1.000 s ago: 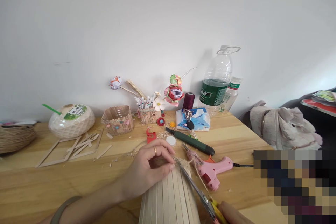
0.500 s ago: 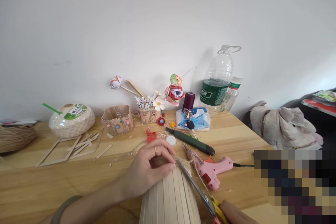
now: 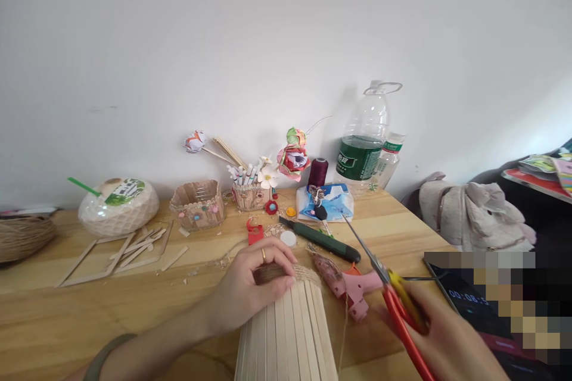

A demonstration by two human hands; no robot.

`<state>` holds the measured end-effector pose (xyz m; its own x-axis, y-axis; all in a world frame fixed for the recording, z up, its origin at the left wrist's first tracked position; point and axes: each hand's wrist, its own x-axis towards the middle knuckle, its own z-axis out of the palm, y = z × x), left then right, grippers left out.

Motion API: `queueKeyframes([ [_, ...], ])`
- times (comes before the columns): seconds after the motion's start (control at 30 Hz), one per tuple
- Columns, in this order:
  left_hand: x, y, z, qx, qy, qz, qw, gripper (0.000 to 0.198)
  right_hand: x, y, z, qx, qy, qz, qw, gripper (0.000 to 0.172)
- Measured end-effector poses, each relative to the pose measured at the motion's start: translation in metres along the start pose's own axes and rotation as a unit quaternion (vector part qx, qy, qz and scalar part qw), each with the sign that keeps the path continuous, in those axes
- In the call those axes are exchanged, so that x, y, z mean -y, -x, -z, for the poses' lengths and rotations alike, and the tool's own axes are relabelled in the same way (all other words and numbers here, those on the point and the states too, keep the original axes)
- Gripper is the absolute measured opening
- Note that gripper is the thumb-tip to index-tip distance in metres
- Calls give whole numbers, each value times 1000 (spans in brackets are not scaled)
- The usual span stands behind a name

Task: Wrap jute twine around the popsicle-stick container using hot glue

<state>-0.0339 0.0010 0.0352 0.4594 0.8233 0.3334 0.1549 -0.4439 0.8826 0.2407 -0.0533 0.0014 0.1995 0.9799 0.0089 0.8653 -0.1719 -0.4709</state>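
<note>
A container of upright craft sticks (image 3: 283, 339) stands at the table's near side, with twine (image 3: 308, 275) wound round its upper rim. My left hand (image 3: 252, 277) grips this rim, thumb outside and fingers curled over the edge. In my right hand (image 3: 451, 327) is a pair of scissors (image 3: 400, 312) with red and yellow handles. Their blades point up and left, apart from the container, and look closed. A loose strand of twine hangs down to the right of the container. Behind the scissors lies a pink glue gun (image 3: 355, 289), partly covered by them.
A green utility knife (image 3: 328, 243) lies past the container. Farther back stand a decorated stick box (image 3: 196, 208), a tissue pack (image 3: 326, 202), a thread spool (image 3: 318, 172) and a large bottle (image 3: 361, 155). Loose craft sticks (image 3: 134, 253) and a twine ball (image 3: 27, 238) are left.
My right hand has drawn the scissors away from the container's rim, up and to the right, over the glue gun. My left hand keeps its hold. The view has shifted slightly.
</note>
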Motion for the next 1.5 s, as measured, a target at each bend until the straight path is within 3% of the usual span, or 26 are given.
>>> queueKeyframes([
  [0.03,0,0,1,11,3,1,1000,6,-2,-13,5,-50,42,-9,998,33],
  [0.13,-1,-1,4,63,9,-7,998,11,-2,-49,13,-99,143,4,985,36],
  [0.3,-1,-4,17,183,6,-7,983,29,7,-87,9,-89,166,18,982,30],
  [0.5,-4,-8,37,311,-61,73,946,73,9,-98,20,-110,129,-13,985,36],
  [0.8,-12,-10,41,333,-112,154,924,83,-6,-113,51,-112,110,-109,982,41],
  [0.9,-13,-9,41,337,-104,148,924,84,-13,-130,48,-106,136,-128,977,37],
  [1.0,-11,-9,43,337,-104,159,922,96,-15,-145,34,-97,162,-136,973,32],
  [1.17,-3,-9,50,362,-95,172,911,116,-6,-147,11,-55,195,-86,975,30],
  [1.3,4,-13,55,379,-93,190,901,124,15,-119,14,-47,207,-2,977,24],
  [1.43,10,-16,56,364,-78,190,909,107,33,-71,27,36,174,152,972,37],
  [1.5,12,-16,54,352,-54,172,918,95,34,-50,27,91,182,233,951,50],
])
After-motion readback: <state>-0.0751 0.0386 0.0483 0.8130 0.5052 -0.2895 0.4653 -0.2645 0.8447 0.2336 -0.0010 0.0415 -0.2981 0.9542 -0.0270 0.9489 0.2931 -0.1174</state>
